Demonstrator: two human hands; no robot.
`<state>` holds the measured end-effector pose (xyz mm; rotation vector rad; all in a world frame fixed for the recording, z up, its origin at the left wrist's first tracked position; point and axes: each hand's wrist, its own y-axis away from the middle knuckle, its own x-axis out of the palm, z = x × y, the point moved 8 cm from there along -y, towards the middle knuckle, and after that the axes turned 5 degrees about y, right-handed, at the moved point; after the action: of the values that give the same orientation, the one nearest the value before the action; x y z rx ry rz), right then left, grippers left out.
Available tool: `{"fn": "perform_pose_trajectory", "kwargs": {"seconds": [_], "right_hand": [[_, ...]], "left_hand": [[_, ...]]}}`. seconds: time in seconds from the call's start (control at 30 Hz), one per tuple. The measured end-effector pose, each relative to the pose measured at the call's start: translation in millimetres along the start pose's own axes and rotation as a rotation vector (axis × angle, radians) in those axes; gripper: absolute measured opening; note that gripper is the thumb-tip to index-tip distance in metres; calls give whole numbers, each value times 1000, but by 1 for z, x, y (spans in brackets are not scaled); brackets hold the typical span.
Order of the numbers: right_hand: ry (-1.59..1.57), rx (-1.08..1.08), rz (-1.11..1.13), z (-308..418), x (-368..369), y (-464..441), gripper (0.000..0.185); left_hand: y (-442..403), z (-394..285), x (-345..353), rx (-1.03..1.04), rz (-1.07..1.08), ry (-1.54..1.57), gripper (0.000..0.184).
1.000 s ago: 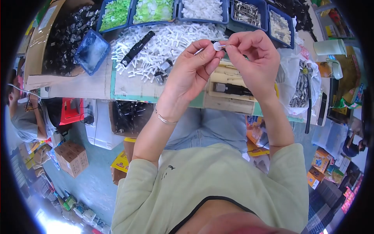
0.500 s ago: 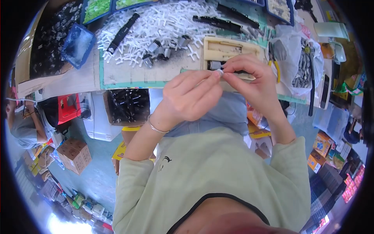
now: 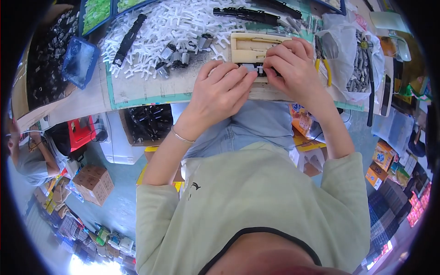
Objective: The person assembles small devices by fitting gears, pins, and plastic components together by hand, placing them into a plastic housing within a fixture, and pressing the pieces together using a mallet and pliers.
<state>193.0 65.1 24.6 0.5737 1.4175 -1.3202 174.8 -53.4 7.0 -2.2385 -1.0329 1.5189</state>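
A cream fixture (image 3: 247, 56) lies at the table's front edge, with a black part (image 3: 260, 70) set along its near side. A small white piece sits on that part, between the fingertips of both hands. My left hand (image 3: 222, 91) has its fingers bent together, fingertips against the left end of the black part. At the right end, my right hand (image 3: 293, 68) has curled fingers, with thumb and index finger at the part. Whatever is pinched there is too small to make out. Left of the fixture are several grey and black pieces (image 3: 174, 57) beside a pile of white plastic pieces (image 3: 156, 27).
Black strips (image 3: 247, 15) lie behind the fixture. A blue tray (image 3: 80, 62) stands at the left. Yellow-handled pliers (image 3: 327, 72) and a plastic bag of grey parts (image 3: 357, 68) lie at the right. Another person (image 3: 34, 158) sits at the far left.
Both hands have come down from the raised position to the cream fixture, bringing the small white piece to the black part. The view has shifted, so the table contents appear higher and further left.
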Motion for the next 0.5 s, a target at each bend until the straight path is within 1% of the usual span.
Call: {"fn": "perform_pose_trajectory", "kwargs": {"seconds": [0.1,0.2,0.27,0.3,0.33,0.37,0.4,0.47,0.5], "right_hand": [[8,11,37,1,1,0,16],[26,84,75,0,-3,-4,16],[-47,249,45,-15,-7,-5,15],[-77,248,43,-21,-12,-10,15],[-105,244,37,-32,-19,-18,15],[-152,252,-19,-43,-30,-30,14],[-166,305,-15,-58,-36,-44,14],[-193,373,-35,-97,-34,-71,15],[-15,388,109,-117,-24,-89,14]], "left_hand": [[-5,-2,5,24,0,-25,27],[-9,-4,8,42,-11,-70,25],[-13,-7,8,66,-39,-101,19],[-14,-8,7,71,-45,-104,19],[-16,-7,7,52,-36,-79,19],[-18,-6,5,37,-28,-57,18],[-18,-6,5,49,-7,-35,20],[-22,-10,-7,29,-38,34,19],[-24,-10,-15,21,-86,79,21]]}}
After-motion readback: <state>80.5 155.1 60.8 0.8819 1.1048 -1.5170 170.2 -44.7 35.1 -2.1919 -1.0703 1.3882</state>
